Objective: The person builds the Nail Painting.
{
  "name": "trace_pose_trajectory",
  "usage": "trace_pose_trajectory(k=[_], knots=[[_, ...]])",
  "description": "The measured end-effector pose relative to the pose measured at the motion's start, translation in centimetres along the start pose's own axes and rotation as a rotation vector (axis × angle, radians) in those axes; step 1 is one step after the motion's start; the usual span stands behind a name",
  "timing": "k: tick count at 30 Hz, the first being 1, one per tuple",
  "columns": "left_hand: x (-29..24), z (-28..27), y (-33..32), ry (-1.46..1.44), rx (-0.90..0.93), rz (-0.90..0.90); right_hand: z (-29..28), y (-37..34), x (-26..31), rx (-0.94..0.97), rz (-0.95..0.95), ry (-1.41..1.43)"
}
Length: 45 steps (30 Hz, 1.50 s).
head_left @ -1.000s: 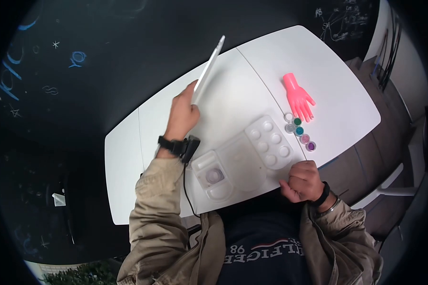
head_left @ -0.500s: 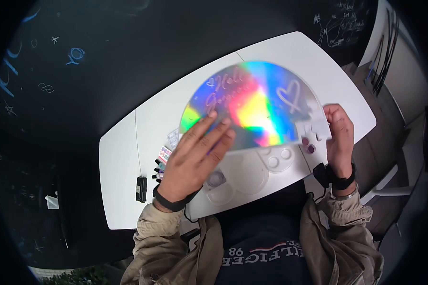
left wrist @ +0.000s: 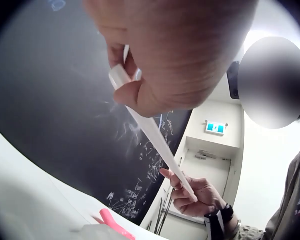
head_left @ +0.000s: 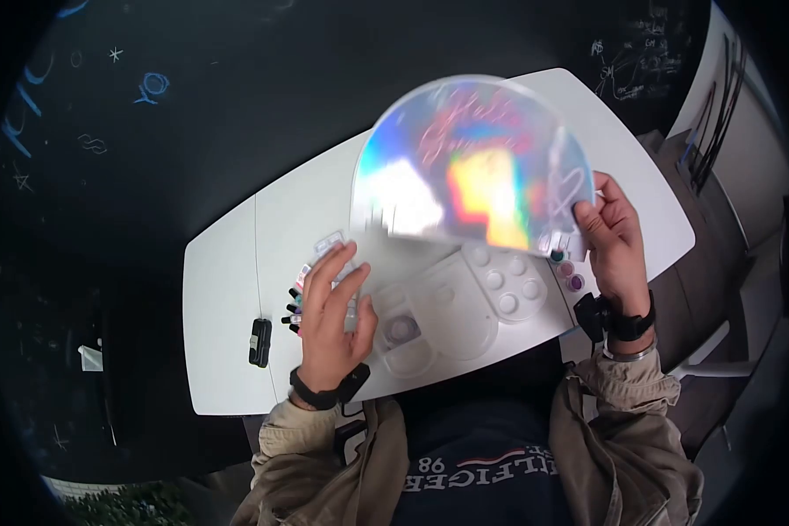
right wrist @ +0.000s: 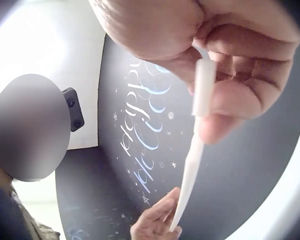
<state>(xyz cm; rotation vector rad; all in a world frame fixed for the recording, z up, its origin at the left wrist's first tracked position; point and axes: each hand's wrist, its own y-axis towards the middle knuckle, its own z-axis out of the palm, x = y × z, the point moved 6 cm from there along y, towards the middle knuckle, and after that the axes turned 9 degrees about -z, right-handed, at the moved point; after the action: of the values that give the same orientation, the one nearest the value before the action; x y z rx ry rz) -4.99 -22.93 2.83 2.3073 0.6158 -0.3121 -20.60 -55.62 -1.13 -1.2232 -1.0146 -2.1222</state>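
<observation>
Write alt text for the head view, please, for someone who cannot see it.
A person's right hand holds up an iridescent rounded panel above a white table, with the left hand near the panel's lower edge. On the table are a tray with round wells and small round pots.

Rainbow glare across panel [head_left: 465, 167], dark corners

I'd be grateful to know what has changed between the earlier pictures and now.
The panel has turned from edge-on to show its shiny face and moved right. The right hand, earlier a fist, now grips the panel's right edge; the left hand, over its face a moment ago, is by its lower left corner. The trays and visible pots stayed put.
</observation>
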Motion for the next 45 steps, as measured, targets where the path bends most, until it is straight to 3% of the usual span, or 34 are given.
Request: trace_pose_trajectory(k=[1, 5, 8, 14, 17, 21, 25, 35, 45], knots=[[0.5, 0.1, -1.0, -0.042, -0.001, -0.06, -0.6, 0.0, 0.2, -0.028, -0.034, -0.033], [0.2, 3.8, -4.4, -0.184, 0.324, -0.023, -2.2, 0.2, 0.6, -0.137, -0.134, -0.1], [-0.9, 6.1, -4.9, -0.172, 0.426, -0.099, -1.3, 0.1, 0.6, -0.161, -0.154, -0.142], [-2.2, 8.6, -3.3, -0.086, 0.351, -0.072, 0.3, -0.8, 1.1, -0.103, -0.137, -0.154], [-1.6, 10.3, -2.7, -0.011, 0.452, -0.162, 0.0, -1.2, 1.2, -0.111, -0.131, -0.198], [-0.2, 12.4, -3.0, -0.003, 0.459, -0.15, -1.2, -1.5, 1.3, -0.099, -0.198, -0.311], [-0.1, 12.4, -2.7, -0.058, 0.459, -0.12, -1.5, -1.5, 0.9, -0.09, -0.145, -0.316], [-0.5, 10.1, -1.5, -0.187, 0.441, -0.071, 0.1, -1.6, 0.7, -0.049, -0.234, -0.482], [1.2, 10.7, -0.9, -0.142, 0.466, -0.097, 1.8, -3.9, -1.5, 0.061, -0.237, -0.661]])
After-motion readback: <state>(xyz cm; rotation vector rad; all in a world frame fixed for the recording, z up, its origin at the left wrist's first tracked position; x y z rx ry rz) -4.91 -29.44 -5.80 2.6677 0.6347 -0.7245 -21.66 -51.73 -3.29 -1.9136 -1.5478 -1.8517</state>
